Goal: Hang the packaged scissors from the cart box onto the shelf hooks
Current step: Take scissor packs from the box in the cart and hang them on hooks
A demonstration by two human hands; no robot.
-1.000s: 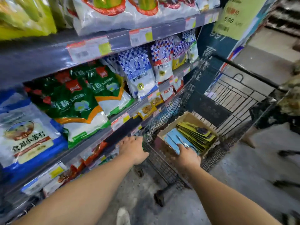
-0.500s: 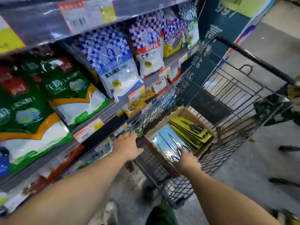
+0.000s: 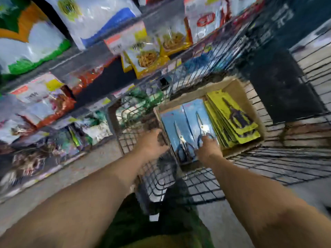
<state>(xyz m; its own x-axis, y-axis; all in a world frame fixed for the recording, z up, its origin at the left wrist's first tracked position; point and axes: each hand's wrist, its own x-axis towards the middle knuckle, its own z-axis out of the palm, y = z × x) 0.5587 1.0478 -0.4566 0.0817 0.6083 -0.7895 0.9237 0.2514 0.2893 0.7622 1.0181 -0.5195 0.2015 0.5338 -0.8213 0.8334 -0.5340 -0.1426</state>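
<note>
A cardboard box (image 3: 238,86) sits inside the wire cart (image 3: 295,158). It holds blue scissor packs (image 3: 179,126) on its left side and a stack of yellow-green scissor packs (image 3: 225,111) on its right. My right hand (image 3: 207,149) reaches into the box and its fingers curl on the near end of a blue pack. At the cart's near left edge, beside the box wall, my left hand (image 3: 152,144) grips the rim. The frame is blurred by motion.
Shelves (image 3: 86,58) full of bagged goods run along the left, with price tags on their edges. Grey floor (image 3: 86,169) lies between the shelf base and the cart. A dark panel (image 3: 279,86) stands behind the cart.
The camera has tilted down and moved closer to the cart. My right hand has stayed on the blue packs and my left hand has stayed at the cart's edge.
</note>
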